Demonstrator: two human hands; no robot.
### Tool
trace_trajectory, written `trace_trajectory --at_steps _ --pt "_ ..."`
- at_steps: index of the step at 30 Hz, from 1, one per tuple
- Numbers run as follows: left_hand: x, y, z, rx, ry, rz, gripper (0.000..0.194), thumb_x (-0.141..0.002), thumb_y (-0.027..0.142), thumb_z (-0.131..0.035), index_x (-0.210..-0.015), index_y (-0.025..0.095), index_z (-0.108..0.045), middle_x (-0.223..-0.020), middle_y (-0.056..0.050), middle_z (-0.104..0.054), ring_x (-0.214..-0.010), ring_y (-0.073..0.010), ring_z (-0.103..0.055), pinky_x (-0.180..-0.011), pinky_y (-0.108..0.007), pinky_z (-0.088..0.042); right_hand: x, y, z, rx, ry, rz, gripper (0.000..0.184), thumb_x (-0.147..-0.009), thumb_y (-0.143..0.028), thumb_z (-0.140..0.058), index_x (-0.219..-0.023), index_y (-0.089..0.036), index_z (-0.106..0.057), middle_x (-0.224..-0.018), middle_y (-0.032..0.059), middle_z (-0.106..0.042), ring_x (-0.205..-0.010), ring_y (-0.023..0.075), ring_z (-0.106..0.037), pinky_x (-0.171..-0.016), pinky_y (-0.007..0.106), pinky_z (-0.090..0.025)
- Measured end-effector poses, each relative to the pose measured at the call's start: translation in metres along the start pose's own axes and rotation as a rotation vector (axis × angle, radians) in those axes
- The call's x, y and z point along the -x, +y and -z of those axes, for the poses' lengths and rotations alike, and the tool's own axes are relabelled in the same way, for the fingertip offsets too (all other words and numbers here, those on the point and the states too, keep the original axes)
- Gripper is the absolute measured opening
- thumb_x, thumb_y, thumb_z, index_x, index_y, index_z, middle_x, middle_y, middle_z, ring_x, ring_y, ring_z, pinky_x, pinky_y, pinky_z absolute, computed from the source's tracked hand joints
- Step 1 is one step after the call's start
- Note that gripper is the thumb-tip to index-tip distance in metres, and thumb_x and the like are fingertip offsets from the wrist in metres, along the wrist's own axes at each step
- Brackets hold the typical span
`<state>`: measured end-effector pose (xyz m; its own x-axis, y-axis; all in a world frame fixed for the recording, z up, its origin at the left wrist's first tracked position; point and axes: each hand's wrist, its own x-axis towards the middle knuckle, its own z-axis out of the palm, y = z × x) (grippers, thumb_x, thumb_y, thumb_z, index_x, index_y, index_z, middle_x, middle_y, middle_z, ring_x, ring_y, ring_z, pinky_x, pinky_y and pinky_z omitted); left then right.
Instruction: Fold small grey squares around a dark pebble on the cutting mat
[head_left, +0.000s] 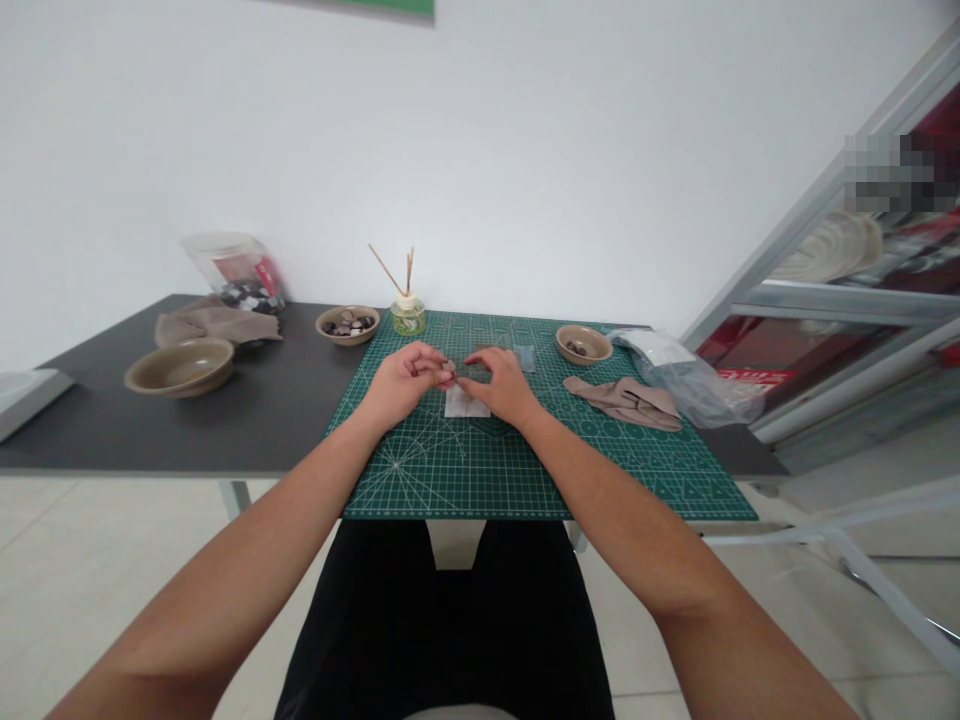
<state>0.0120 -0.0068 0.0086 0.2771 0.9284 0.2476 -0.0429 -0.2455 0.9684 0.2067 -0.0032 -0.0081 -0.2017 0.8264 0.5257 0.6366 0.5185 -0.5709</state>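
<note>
Handwork in close-up over the green cutting mat [465, 475]!

We're looking at work in progress, by our reading: one small dark piece [449, 367] is up at the fingertips, not set down. Plenty of dark and brownish pieces [349, 324] sit in the left small bowl [346, 340], and just a few dark bits [576, 348] lie in the right small bowl [585, 359]. Which of them have been dealt with and which remain, we can't tell, and we can make out no finished result.

Now to the hands! We see the left hand [409, 385] nearly closed, thumb and fingers pinching what looks like that small piece. Our right hand [502, 382] is half curled, thumb and forefinger parted and reaching in from the other side; whether it grips anything, we can't make out. So the piece sits between the hands, at the left fingertips, just above the pale sheet [466, 403] on the mat. Beyond the right hand we spot a bluish packet [526, 358], and farther right a crumpled brown cloth [637, 403], well apart from the fingers.
</note>
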Motion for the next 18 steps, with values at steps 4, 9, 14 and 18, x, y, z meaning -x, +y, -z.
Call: trace_trajectory --at_steps 4,9,14,18 --pt "-0.0011 -0.0021 0.0008 -0.019 0.017 -0.028 0.03 -0.063 0.027 -0.081 -0.082 0.016 -0.06 -0.074 -0.001 -0.07 -0.066 -0.0138 -0.066 -0.071 -0.032 -0.055 0.0004 -0.0008 0.0022 -0.116 0.054 -0.034 0.019 -0.079 -0.029 -0.073 -0.095 -0.021 -0.068 -0.098 0.0061 -0.069 -0.096 0.0219 -0.059 -0.088 0.038 -0.046" --pt "-0.0017 -0.0044 0.0016 -0.04 0.015 -0.048 0.028 -0.061 0.025 -0.082 -0.08 0.016 -0.063 -0.071 0.0 -0.069 -0.065 -0.013 -0.066 -0.068 -0.028 -0.052 0.0015 -0.0048 0.0051 -0.574 -0.098 -0.07 0.023 -0.084 -0.037 -0.066 -0.101 -0.021 -0.068 -0.087 0.0018 -0.071 -0.078 0.0153 -0.064 -0.072 0.03 -0.05" --pt "-0.0013 -0.0035 0.0016 -0.004 -0.023 -0.011 0.029 -0.061 0.026 -0.082 -0.081 0.016 -0.063 -0.066 0.002 -0.069 -0.062 -0.0138 -0.065 -0.066 -0.029 -0.053 0.0013 -0.0069 0.0044 -0.729 -0.194 -0.113 0.031 -0.077 -0.043 -0.075 -0.099 -0.021 -0.071 -0.087 0.0017 -0.073 -0.077 0.0148 -0.066 -0.072 0.029 -0.051" --pt "-0.0015 -0.0064 0.0038 -0.055 -0.047 -0.008 0.025 -0.063 0.027 -0.081 -0.081 0.016 -0.066 -0.069 0.001 -0.07 -0.064 -0.0142 -0.066 -0.067 -0.029 -0.053 -0.0002 -0.004 0.0019 -0.7 -0.204 -0.148 0.034 -0.071 -0.043 -0.08 -0.095 -0.021 -0.071 -0.083 0.0011 -0.072 -0.071 0.0136 -0.064 -0.067 0.028 -0.05"
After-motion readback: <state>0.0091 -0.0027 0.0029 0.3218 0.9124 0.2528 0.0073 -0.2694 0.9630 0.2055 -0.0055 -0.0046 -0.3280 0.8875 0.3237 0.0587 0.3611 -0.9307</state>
